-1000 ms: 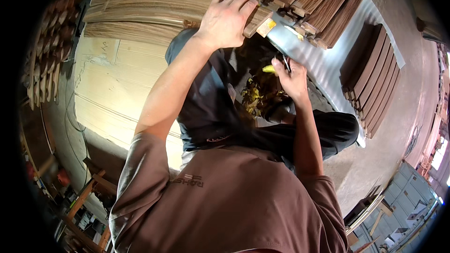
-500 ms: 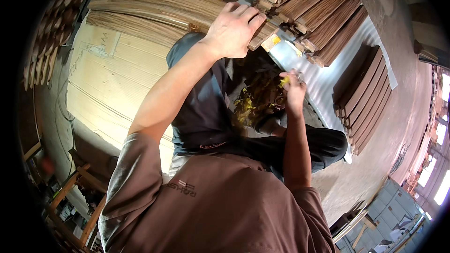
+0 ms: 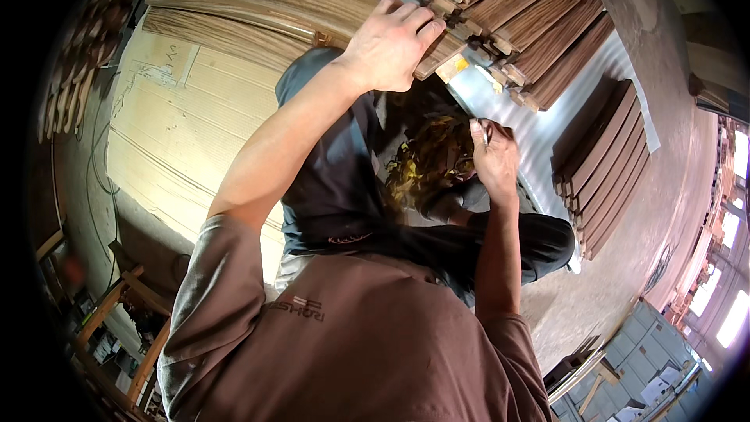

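Observation:
My left hand (image 3: pixel 391 45) is closed over the end of a brown wooden slat (image 3: pixel 439 56), its fingers bent across the top. More of that slat is hidden under the palm. Lower and to the right, my right hand (image 3: pixel 497 160) is closed, with a small shiny metal piece (image 3: pixel 485 135) showing between thumb and fingers; its kind is not clear. A heap of brown and yellow scraps (image 3: pixel 426 158) lies between my legs, left of the right hand. A yellow patch (image 3: pixel 453 69) shows beside the slat's end.
Long striped slats (image 3: pixel 258 0) lie at the upper left beside a cream corrugated sheet (image 3: pixel 172 133). Dark striped slats (image 3: pixel 539 23) rest on a pale silvery sheet (image 3: pixel 539 141) at the upper right. Brown curved slats (image 3: pixel 605 172) are stacked farther right. A wooden frame (image 3: pixel 117 305) stands lower left.
The yellow scrap at my right fingertips is out of them now. That hand has turned, and the metal piece shows between thumb and fingers. My left hand keeps its hold on the slat.

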Available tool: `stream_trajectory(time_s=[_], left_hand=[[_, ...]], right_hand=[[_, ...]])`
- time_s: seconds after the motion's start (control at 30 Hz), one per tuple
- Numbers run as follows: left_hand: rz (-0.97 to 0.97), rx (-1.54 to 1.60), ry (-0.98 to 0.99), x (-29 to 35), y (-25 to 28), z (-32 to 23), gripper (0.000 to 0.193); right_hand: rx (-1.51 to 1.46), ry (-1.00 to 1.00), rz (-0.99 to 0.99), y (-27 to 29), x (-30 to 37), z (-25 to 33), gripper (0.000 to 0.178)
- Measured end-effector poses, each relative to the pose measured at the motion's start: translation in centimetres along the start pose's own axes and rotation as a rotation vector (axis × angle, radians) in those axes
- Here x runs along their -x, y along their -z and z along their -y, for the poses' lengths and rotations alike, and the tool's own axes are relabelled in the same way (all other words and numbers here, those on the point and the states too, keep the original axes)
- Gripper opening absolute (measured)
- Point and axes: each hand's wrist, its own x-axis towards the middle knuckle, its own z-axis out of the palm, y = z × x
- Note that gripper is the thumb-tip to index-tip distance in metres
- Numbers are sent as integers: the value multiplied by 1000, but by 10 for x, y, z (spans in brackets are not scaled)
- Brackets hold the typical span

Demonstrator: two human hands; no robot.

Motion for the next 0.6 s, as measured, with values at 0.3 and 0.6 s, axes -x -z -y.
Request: stream_trajectory(time_s=[0.3,0.6], left_hand=[[63,44,11,1,9,-3,71],[33,40,-15,1,8,0,72]], right_hand=[[-76,682,-345,44,3,77,22],[57,713,-134,19,-14,64,27]])
